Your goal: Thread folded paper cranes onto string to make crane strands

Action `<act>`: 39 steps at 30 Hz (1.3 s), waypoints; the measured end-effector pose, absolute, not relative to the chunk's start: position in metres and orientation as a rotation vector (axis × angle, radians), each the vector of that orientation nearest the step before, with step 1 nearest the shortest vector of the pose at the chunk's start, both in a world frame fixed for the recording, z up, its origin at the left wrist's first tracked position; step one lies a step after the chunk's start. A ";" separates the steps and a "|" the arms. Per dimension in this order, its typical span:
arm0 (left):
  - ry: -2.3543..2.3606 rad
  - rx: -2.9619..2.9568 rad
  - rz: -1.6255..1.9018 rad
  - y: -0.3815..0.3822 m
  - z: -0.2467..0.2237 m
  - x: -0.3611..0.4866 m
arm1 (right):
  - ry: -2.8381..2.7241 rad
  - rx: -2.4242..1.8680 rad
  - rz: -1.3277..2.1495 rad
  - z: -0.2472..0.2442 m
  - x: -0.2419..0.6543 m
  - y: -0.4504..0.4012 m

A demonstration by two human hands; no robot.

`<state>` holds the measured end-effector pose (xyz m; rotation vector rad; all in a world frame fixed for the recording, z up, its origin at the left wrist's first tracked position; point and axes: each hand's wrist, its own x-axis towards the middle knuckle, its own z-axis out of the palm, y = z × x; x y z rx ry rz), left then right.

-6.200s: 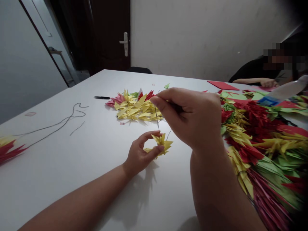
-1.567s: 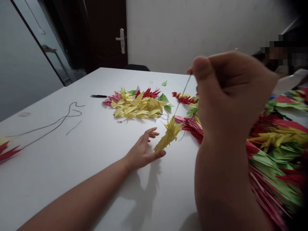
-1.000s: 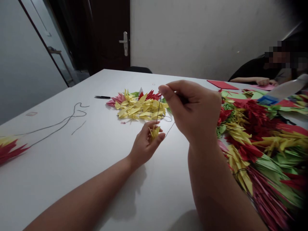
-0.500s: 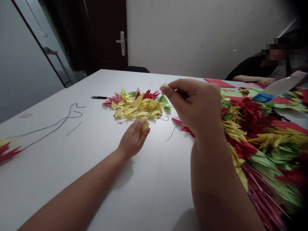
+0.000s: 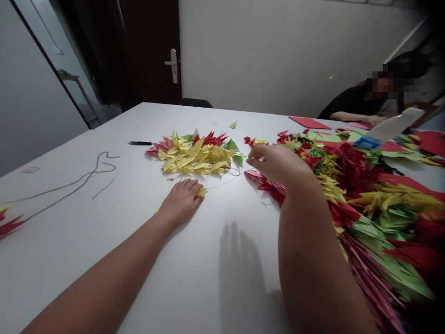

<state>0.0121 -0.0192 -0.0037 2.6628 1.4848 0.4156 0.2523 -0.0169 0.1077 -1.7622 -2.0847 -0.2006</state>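
My left hand [image 5: 183, 199] rests on the white table [image 5: 194, 278], its fingers closed over a yellow folded paper piece [image 5: 201, 191] that sticks out past the fingertips. From there a thin dark thread [image 5: 222, 184] runs right across the tabletop. My right hand [image 5: 273, 162] hovers above the table with loosely bent fingers apart and nothing visible in them. Below it lie pink and red folded papers [image 5: 266, 186]. Just beyond my left hand spreads a heap of yellow folded paper pieces [image 5: 194, 155], with red, pink and green ones along its far side.
A large pile of red, yellow and green folded paper [image 5: 347, 185] covers the right side. A clear bottle [image 5: 392, 127] leans over it. At left lie a black pen-like object [image 5: 139, 143] and long dark threads [image 5: 79, 178]. Another person [image 5: 351, 104] sits at the far right.
My right hand has let go of the thread it held up and moved lower and slightly right. My left hand has come down flatter onto the table. The thread now lies slack.
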 end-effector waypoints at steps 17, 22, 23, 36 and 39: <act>1.095 2.852 0.069 0.030 -0.002 0.010 | -1.818 -1.771 0.287 0.005 0.159 0.015; 1.141 2.856 0.098 0.027 -0.003 0.011 | -1.734 -1.730 0.456 0.002 0.157 0.012; 1.163 2.860 0.133 0.026 -0.004 0.011 | -1.724 -1.702 0.493 0.001 0.157 0.011; 1.509 2.756 0.720 -0.012 0.013 -0.045 | -1.678 -1.446 0.642 -0.011 0.166 0.020; 1.546 2.613 0.583 -0.014 0.010 -0.071 | -1.719 -1.404 0.654 -0.008 0.166 0.018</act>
